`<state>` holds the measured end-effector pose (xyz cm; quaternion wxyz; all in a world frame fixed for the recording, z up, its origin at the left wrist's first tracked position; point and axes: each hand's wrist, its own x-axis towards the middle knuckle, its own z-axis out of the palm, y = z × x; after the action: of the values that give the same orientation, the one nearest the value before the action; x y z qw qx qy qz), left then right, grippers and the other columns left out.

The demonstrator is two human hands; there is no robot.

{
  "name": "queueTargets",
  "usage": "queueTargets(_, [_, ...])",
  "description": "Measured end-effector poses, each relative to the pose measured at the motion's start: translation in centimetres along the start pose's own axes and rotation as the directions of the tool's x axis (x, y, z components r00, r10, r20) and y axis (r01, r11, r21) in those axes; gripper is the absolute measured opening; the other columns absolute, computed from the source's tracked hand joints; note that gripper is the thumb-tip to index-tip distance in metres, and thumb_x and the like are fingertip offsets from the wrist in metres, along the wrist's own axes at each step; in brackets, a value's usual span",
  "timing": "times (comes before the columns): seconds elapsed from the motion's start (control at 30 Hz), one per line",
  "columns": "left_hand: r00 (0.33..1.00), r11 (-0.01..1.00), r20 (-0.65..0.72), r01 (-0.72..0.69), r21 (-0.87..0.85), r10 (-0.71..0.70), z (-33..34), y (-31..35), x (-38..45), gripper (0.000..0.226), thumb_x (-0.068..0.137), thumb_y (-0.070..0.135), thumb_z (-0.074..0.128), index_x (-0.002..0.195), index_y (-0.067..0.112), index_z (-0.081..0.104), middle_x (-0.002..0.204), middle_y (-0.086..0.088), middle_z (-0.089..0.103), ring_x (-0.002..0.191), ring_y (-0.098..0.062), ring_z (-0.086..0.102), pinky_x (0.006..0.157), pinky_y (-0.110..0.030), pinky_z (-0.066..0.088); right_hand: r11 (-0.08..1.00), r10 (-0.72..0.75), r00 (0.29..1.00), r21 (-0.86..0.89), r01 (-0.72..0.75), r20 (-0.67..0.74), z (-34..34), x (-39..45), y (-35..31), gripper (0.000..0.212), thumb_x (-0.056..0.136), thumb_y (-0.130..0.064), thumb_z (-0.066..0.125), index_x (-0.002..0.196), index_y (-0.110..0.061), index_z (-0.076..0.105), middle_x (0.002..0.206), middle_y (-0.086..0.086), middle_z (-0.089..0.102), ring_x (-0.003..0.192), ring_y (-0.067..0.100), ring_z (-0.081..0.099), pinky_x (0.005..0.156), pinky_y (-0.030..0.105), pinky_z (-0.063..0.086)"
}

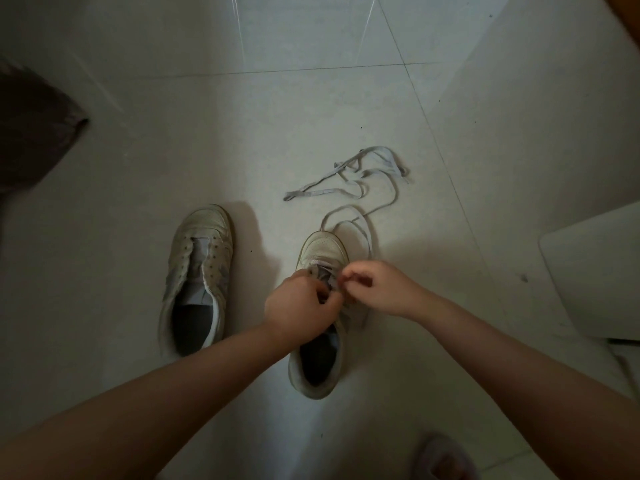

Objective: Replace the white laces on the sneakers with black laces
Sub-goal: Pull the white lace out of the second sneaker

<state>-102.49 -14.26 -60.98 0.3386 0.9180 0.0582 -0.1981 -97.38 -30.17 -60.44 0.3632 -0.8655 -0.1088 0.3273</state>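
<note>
**Both hands working at the lace of the right-hand sneaker**

I see the worn white low-top sneaker on the right (320, 306) standing on the pale tiled floor (138, 202), toe pointing away from me, near the middle of the floor in view. My left hand (301, 303) sits over its tongue with the fingers curled in, pinching at the eyelet area; my right hand (377, 289) is just beside it, fingers curled, thumb and forefinger pinched together at the same spot. I cannot tell exactly which strand each one grips. A thin white lace (360, 223) runs from under my hands, loops past the toe and trails off across the floor.

Beyond that loop lies a loose flat white lace in a heap (349, 181), apart from both shoes. The second worn white sneaker (197, 278) stands to the left, well clear of my hands, its eyelets bare of lace.

Open tile lies ahead and between the shoes. A white rounded panel (595, 271) juts in at the right edge, dark brown cloth (31, 133) at the left edge, and a foot in a pale slipper (446, 459) shows at the bottom edge.
</note>
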Motion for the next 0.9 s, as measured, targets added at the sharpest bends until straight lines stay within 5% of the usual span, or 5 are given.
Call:
queueTargets(0.1, [1.000,0.999,-0.003,0.000,0.035,0.000,-0.1,-0.3,0.2,0.038,0.087,0.039,0.054,0.061,0.013,0.063,0.065,0.001,0.050,0.059,-0.017,0.051,0.049,-0.024,0.035,0.966,0.148,0.988,0.207,-0.152,0.036,0.7,0.1,-0.5,0.018,0.096,-0.010,0.046,0.090,-0.017,0.062,0.057,-0.005,0.065,0.053,0.011,0.063,0.055,0.021,0.047])
queueTargets(0.47, [0.999,0.999,-0.017,-0.041,-0.014,0.041,0.5,-0.6,0.5,0.029,0.088,0.034,0.058,0.072,0.013,0.071,0.073,-0.002,0.055,0.065,-0.018,0.054,0.053,-0.026,0.036,0.979,0.174,0.961,-0.068,-0.192,-0.214,2.1,1.3,-0.7,0.004,0.084,-0.019,0.064,0.080,-0.017,0.062,0.068,-0.007,0.057,0.068,0.012,0.055,0.057,0.021,0.039])
queueTargets(0.6, [0.999,0.999,-0.021,-0.044,-0.028,0.044,0.8,-1.1,0.5,0.026,0.087,0.034,0.058,0.072,0.015,0.066,0.081,0.002,0.052,0.069,-0.014,0.051,0.057,-0.026,0.038,0.902,-0.093,0.976,-0.432,-0.002,-0.198,1.1,1.5,-1.1,0.005,0.083,-0.016,0.060,0.079,-0.012,0.059,0.077,0.001,0.055,0.071,0.020,0.052,0.062,0.029,0.042])
queueTargets(0.73, [0.995,0.995,-0.007,-0.102,-0.023,0.102,0.8,-0.9,0.4,0.026,0.088,0.034,0.058,0.064,0.023,0.055,0.077,0.006,0.047,0.066,-0.012,0.047,0.055,-0.024,0.034,0.675,-0.506,0.827,-0.709,0.203,-0.245,-0.7,2.0,-1.1,0.017,0.060,-0.001,0.071,0.064,-0.005,0.055,0.064,0.008,0.054,0.049,0.025,0.051,0.044,0.027,0.040])
queueTargets(0.9, [0.996,0.995,-0.012,-0.091,0.030,0.091,0.8,-0.8,0.4,0.027,0.088,0.033,0.057,0.070,0.016,0.066,0.071,0.005,0.052,0.061,-0.012,0.049,0.050,-0.024,0.036,0.971,0.003,0.948,-0.225,-0.079,-0.319,0.7,0.8,0.8,0.014,0.086,-0.027,0.063,0.078,-0.020,0.053,0.076,-0.007,0.055,0.069,0.013,0.054,0.064,0.029,0.045])
